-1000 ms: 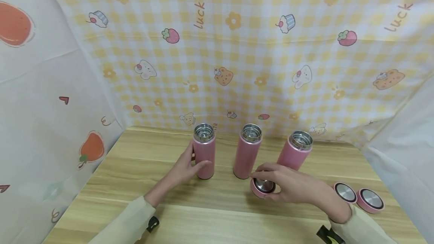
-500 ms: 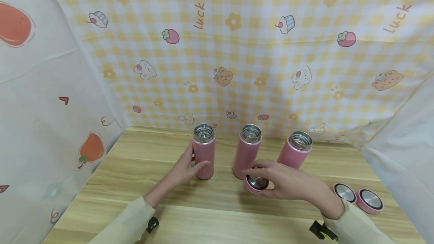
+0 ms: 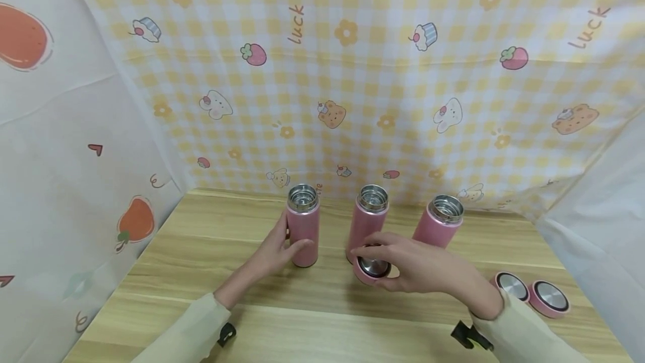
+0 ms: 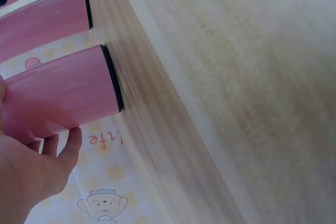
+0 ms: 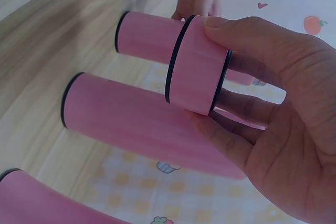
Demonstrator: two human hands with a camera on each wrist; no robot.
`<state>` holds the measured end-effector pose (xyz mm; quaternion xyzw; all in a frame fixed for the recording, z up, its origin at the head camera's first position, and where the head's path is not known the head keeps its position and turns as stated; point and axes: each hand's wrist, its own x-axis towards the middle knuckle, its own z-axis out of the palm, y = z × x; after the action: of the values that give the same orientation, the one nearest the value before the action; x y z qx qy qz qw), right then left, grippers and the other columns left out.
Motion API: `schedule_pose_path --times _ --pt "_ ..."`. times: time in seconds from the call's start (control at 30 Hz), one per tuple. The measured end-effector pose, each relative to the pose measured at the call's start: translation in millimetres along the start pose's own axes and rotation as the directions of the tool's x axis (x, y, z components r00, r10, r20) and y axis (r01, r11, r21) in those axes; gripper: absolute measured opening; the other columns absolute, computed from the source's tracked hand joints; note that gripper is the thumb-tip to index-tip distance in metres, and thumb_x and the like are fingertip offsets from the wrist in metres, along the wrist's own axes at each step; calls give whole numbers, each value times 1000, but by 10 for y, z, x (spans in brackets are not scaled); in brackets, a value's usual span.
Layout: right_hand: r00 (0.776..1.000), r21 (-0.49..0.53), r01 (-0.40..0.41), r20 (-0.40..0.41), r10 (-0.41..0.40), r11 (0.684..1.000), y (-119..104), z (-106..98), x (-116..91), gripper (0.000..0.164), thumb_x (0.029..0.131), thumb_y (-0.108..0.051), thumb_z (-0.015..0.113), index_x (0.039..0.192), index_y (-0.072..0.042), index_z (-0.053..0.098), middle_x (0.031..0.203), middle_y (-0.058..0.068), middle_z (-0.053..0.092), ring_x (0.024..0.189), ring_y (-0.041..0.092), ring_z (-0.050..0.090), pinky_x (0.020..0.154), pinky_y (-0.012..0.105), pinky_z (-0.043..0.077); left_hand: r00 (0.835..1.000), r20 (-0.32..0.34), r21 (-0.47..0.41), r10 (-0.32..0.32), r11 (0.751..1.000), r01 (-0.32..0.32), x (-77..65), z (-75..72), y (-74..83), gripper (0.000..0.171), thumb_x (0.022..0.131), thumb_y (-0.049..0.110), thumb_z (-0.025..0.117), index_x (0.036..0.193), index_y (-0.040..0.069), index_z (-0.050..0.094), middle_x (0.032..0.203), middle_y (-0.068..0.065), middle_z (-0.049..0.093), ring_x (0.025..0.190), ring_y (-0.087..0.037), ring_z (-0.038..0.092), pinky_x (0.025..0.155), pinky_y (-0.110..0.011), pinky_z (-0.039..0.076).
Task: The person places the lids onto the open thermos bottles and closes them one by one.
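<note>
Three pink thermos bottles stand upright in a row, their steel mouths uncovered. My left hand (image 3: 276, 248) grips the left bottle (image 3: 305, 234) around its side, thumb across the front; the left wrist view shows fingers curled behind this bottle (image 4: 65, 95). In my right hand (image 3: 418, 265) is a pink lid (image 3: 364, 277) with a steel disc on top, pinched between thumb and fingers. The right wrist view shows the lid (image 5: 197, 69) from the side, held above the table. It overlaps the foot of the middle bottle (image 3: 367, 228) in the head view. The right bottle (image 3: 437, 231) is partly behind my right hand.
Two more pink lids, a left one (image 3: 513, 285) and a right one (image 3: 550, 298), lie side by side at the right on the wooden table (image 3: 201, 273). A yellow checked cloth (image 3: 282, 83) hangs behind the bottles, with white cloth at both sides.
My right hand has moved left with the lid, from between the middle and right bottles to in front of the middle bottle. The left hand and the bottles have stayed put.
</note>
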<state>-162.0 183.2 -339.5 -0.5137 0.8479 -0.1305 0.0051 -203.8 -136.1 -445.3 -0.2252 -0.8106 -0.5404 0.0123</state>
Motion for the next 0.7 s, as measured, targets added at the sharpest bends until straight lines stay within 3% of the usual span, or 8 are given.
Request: schedule_pose_path --times 0.4,0.63,0.7 --pt "1000 15 26 -4 -26 1000 -20 -70 61 50 91 -22 80 138 -18 63 130 2 57 111 11 55 89 28 52 1000 -7 -20 27 999 -27 4 18 -21 93 97 19 73 163 12 8 157 -16 34 138 -32 41 108 -52 40" --pt "999 16 39 -9 -39 999 -40 -103 96 46 92 -23 79 135 -17 65 129 1 58 110 12 56 89 29 52 1000 -1 -12 3 1000 -3 -76 -27 365 89 98 11 70 160 0 8 155 -25 34 138 -38 40 109 -54 37" --pt "999 14 49 -14 -48 999 -45 -112 104 45 92 -23 79 134 -16 65 129 1 58 110 12 56 89 29 52 1000 -2 -14 6 1000 -6 -89 -34 403 88 98 12 70 161 1 9 155 -24 35 138 -37 40 109 -54 37"
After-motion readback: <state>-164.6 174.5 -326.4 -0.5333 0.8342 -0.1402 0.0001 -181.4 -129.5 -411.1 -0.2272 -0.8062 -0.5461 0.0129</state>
